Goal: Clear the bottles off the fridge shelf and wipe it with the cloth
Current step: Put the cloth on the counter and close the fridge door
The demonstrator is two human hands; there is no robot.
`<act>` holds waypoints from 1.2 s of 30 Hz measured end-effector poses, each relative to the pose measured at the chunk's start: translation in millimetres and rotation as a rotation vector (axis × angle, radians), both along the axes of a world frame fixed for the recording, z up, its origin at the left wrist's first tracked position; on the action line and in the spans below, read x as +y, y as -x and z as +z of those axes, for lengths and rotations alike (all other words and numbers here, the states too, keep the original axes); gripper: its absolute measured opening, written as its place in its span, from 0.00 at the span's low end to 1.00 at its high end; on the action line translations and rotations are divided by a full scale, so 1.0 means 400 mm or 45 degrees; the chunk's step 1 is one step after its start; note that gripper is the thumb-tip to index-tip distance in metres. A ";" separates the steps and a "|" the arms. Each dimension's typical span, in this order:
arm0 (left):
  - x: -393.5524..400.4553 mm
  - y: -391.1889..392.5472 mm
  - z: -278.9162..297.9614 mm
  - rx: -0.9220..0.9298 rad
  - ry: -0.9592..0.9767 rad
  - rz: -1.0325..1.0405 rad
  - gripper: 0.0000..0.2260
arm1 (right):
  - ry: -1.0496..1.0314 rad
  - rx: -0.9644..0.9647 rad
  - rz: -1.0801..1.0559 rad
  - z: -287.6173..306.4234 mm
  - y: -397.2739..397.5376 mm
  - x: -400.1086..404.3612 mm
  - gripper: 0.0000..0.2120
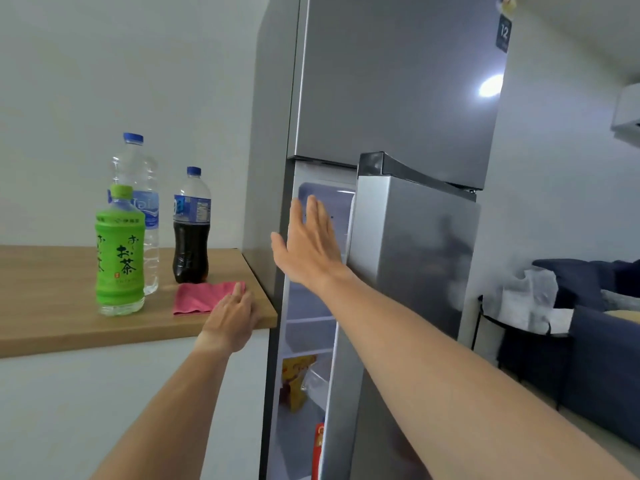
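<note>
Here, three bottles stand upright on the wooden tabletop [52, 299] left of the fridge [398, 81]: a green tea bottle [120, 258] in front, a clear water bottle [138, 188] behind it, and a dark cola bottle [191, 230] to their right. The pink cloth [202, 297] lies flat just before the cola bottle, with the left hand [232, 317] resting open on its near corner. The right hand [310, 244], fingers spread and holding nothing, is raised at the edge of the partly open lower door [412, 271].

"お茶" on green bottle [120, 251]; "12" on fridge sticker [504, 32]
</note>
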State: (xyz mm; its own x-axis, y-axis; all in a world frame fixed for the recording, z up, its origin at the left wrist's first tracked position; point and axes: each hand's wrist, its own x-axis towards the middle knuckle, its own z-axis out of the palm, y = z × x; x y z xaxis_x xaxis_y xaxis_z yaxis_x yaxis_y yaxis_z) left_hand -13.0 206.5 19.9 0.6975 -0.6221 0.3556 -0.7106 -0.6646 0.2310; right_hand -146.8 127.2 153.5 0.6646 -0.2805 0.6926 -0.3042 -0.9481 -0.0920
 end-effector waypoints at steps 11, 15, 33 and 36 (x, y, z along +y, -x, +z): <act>0.013 0.005 -0.048 -0.146 -0.041 0.201 0.27 | 0.448 -0.187 -0.459 0.009 -0.010 -0.060 0.44; 0.015 0.000 -0.052 -0.155 -0.044 0.191 0.27 | 0.110 -0.206 -0.342 -0.018 -0.063 -0.070 0.45; 0.006 -0.010 -0.082 -0.266 0.022 0.244 0.26 | 0.041 -0.258 -0.296 -0.051 -0.176 -0.107 0.43; 0.004 -0.013 -0.085 -0.277 0.020 0.241 0.27 | 0.052 -0.249 -0.293 -0.053 -0.185 -0.113 0.43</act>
